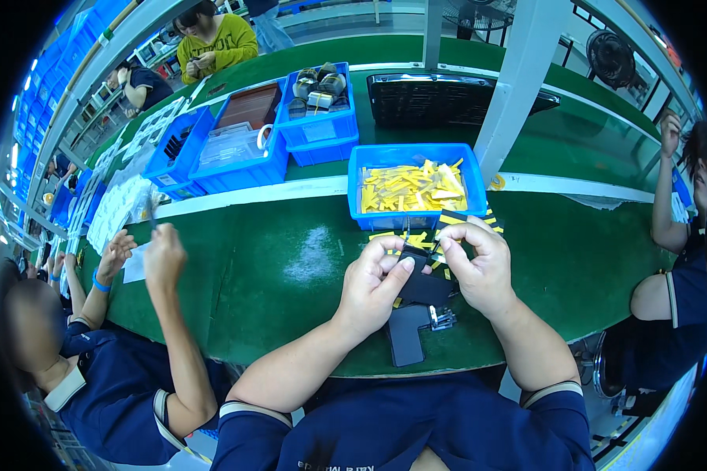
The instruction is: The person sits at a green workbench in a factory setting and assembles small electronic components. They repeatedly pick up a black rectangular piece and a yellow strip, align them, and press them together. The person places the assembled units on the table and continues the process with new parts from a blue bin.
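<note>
Above green tabletop [267, 314], the black part [417, 253] seems rectangular.

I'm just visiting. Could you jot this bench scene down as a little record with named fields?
Left grip: closed on a small, flat, black piece
Right grip: fingertips close to that piece; what they pinch is too small to tell
Nearest the person: a flat, black, angular part on the green tabletop
Beyond the hands: a blue, rectangular plastic bin holding yellow strips
Neighbours: a person in dark blue at left, another person at right
</note>
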Demonstrator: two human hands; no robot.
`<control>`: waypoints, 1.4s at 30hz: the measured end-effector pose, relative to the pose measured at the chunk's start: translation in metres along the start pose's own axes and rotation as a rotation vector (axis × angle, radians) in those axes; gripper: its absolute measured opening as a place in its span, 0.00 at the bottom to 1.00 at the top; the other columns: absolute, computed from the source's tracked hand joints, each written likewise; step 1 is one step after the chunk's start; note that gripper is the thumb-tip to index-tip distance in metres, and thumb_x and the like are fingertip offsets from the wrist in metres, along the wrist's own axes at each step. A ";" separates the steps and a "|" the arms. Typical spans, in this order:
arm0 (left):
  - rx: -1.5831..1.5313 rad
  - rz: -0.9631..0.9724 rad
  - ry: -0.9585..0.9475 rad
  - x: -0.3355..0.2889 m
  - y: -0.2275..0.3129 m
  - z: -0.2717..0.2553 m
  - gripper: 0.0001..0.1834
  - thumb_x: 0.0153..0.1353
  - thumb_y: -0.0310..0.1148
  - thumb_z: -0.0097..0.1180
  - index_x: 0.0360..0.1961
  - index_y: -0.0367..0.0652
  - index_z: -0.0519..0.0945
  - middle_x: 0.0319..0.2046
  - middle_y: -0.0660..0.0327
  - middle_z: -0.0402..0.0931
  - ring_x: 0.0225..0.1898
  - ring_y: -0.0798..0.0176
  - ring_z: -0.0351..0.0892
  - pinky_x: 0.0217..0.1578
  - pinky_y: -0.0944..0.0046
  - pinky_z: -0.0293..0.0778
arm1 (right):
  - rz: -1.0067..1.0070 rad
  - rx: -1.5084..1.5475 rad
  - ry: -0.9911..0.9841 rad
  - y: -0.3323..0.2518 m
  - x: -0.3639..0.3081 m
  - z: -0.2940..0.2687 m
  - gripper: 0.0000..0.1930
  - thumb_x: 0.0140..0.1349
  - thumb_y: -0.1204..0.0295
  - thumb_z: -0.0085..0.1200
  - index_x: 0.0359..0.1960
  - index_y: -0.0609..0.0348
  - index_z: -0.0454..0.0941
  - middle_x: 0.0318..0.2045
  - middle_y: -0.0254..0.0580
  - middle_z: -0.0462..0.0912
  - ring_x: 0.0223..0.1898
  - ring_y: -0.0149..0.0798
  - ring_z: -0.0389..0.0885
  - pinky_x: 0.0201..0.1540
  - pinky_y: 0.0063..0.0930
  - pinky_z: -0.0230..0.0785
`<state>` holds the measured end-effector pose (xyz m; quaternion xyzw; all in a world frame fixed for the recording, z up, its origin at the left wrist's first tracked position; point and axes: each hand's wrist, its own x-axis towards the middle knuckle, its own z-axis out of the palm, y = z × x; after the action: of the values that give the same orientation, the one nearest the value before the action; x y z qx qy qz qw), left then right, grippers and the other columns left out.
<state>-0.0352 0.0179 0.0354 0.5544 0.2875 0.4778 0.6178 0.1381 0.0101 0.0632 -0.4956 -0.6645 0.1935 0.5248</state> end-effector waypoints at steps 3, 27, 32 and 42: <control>0.030 -0.019 -0.035 0.001 0.003 -0.003 0.11 0.65 0.25 0.44 0.47 0.37 0.62 0.38 0.48 0.78 0.39 0.62 0.80 0.41 0.65 0.76 | 0.148 0.306 -0.002 0.001 0.000 0.003 0.03 0.53 0.77 0.57 0.30 0.63 0.78 0.25 0.35 0.75 0.29 0.28 0.75 0.31 0.22 0.66; -0.390 -0.149 -0.180 0.004 0.004 -0.010 0.11 0.63 0.27 0.49 0.45 0.41 0.66 0.38 0.53 0.76 0.39 0.59 0.81 0.41 0.59 0.78 | 0.348 0.766 -0.303 0.004 0.005 -0.011 0.09 0.53 0.76 0.62 0.36 0.65 0.82 0.30 0.35 0.76 0.33 0.28 0.76 0.39 0.21 0.69; -0.293 -0.110 -0.160 0.004 0.004 -0.011 0.11 0.64 0.28 0.49 0.46 0.41 0.65 0.37 0.52 0.77 0.39 0.60 0.80 0.42 0.61 0.77 | 0.296 0.659 -0.247 0.010 0.003 -0.008 0.09 0.53 0.76 0.62 0.36 0.65 0.82 0.29 0.35 0.76 0.33 0.28 0.75 0.38 0.20 0.68; 0.198 0.107 0.432 0.036 0.030 -0.095 0.13 0.60 0.26 0.49 0.46 0.39 0.66 0.29 0.53 0.79 0.31 0.63 0.80 0.36 0.65 0.75 | 0.256 0.596 -0.013 0.009 0.008 -0.003 0.16 0.57 0.81 0.55 0.48 0.65 0.76 0.36 0.38 0.77 0.39 0.26 0.75 0.45 0.19 0.66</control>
<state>-0.1140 0.0875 0.0493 0.5117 0.4286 0.5869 0.4583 0.1450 0.0198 0.0617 -0.3986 -0.5142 0.4470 0.6139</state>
